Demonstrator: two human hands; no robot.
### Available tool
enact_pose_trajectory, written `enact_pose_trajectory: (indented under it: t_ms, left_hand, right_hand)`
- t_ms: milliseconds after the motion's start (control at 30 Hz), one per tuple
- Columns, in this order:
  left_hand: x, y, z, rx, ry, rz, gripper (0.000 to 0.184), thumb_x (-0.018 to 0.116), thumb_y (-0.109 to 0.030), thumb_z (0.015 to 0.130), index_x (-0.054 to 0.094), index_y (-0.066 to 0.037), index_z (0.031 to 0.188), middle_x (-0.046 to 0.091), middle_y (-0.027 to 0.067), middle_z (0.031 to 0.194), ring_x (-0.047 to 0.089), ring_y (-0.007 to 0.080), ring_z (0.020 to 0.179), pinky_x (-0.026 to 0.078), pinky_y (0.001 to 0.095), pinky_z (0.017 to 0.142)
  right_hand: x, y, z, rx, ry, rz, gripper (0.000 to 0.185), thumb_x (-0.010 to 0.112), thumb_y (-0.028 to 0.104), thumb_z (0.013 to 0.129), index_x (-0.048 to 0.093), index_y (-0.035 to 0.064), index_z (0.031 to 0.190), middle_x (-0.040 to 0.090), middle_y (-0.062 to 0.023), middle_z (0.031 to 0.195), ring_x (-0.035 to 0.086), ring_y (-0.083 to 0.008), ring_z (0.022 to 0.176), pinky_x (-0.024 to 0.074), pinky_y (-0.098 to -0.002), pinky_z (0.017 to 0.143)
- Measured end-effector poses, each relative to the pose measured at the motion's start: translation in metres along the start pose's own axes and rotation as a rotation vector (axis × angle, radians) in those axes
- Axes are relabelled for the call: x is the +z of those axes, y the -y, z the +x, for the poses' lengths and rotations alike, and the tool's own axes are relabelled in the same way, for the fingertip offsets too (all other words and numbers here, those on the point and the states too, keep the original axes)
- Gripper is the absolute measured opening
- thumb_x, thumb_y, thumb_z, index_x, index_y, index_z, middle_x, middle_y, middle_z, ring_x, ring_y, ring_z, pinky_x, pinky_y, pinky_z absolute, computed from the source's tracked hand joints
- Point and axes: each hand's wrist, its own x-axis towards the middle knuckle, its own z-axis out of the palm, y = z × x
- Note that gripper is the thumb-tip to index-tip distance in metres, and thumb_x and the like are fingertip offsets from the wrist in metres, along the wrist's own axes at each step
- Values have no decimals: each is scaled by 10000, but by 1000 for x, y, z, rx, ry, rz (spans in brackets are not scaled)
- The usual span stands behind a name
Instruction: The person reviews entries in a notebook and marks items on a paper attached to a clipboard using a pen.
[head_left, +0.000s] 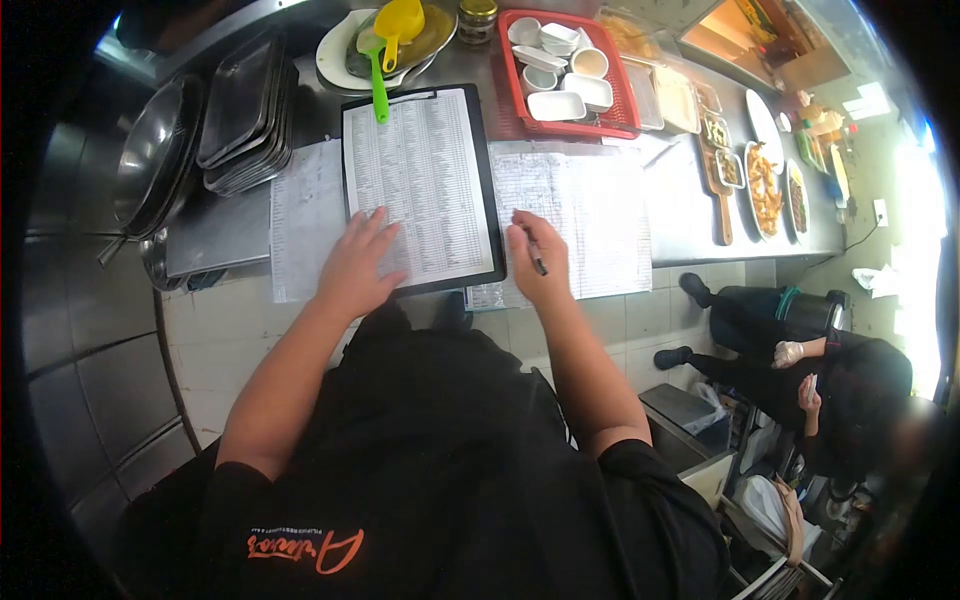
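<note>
A black clipboard [494, 215] with a printed list [425, 170] lies on the steel counter in front of me. My left hand [362, 262] rests open on its lower left corner, fingers spread over the paper. Just right of the clipboard, my right hand [540, 257] is closed around a dark pen [538, 262], held over more printed sheets [600, 210]. Another sheet [305, 225] shows under the clipboard's left side. A green spatula [379, 90] reaches down over the clipboard's top edge from an oval plate [335, 62], where a yellow scoop [398, 22] also lies.
Stacked metal trays [240, 100] and pans [155, 150] stand at left. A red basket [625, 110] of small white dishes is at the back. Plates of food [765, 195] and a wooden board [724, 215] lie to the right. A co-worker [850, 380] is at far right, one hand gloved.
</note>
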Motion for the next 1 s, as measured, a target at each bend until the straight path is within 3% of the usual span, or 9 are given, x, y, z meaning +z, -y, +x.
enact_pose_trajectory:
  t_ms: [167,267,333,400,567,700,900,1000]
  left_hand:
    - [-7,-3,-1,-37,55,9,732,818,-343,852,552,-89,1484,353,143,1673,322,434,1527,366,487,1224]
    - [-6,2,-2,-39,51,-23,735,821,-321,852,544,-93,1493,348,141,1676,307,428,1537,359,483,1230]
    - [-4,5,-4,-41,52,-33,747,822,-308,848,532,-111,1508,332,126,1687,283,410,1553,359,476,1233]
    - [-2,7,-3,-36,63,-20,768,822,-300,842,515,-146,1530,303,97,1707,244,378,1579,361,466,1238]
    - [-7,-1,-3,-70,94,-26,758,819,-290,852,511,-119,1524,327,124,1688,275,412,1557,357,476,1235]
    - [-12,-4,-1,-63,81,-36,744,814,-284,861,511,-115,1519,351,137,1673,294,426,1544,356,480,1234]
    - [-3,5,-2,-69,88,-40,791,817,-298,842,493,-120,1541,288,118,1714,224,387,1586,326,462,1253]
    - [1,8,-4,-12,14,-57,765,825,-261,834,514,-113,1517,355,136,1672,292,427,1546,344,482,1239]
  right_hand:
    - [16,13,-7,-142,102,-165,288,615,209,1056,674,3,1249,748,-176,1092,727,-276,985,561,-388,864]
    - [-8,-16,1,111,28,-3,286,582,212,1075,661,-6,1242,747,-171,1082,733,-283,976,566,-387,856]
    - [-51,-14,15,250,-182,19,305,551,200,1086,637,-18,1282,747,-182,1082,737,-285,978,568,-378,866]
    - [-96,-55,27,110,-386,-311,349,589,239,1060,652,-34,1267,739,-239,1118,718,-377,1048,558,-421,911]
    - [-159,-89,34,597,-239,-667,445,715,336,971,671,-31,1220,746,-228,1070,723,-358,989,557,-429,915]
    - [-160,-123,25,565,-269,-517,564,828,392,847,680,-17,1206,746,-237,1040,729,-370,981,565,-445,893]
    - [-183,-122,31,535,-417,-601,494,841,344,850,688,-19,1148,740,-189,961,718,-350,894,567,-431,849]
    - [-188,-117,36,555,-389,-583,490,829,341,865,691,-32,1150,735,-195,977,713,-342,900,561,-422,850]
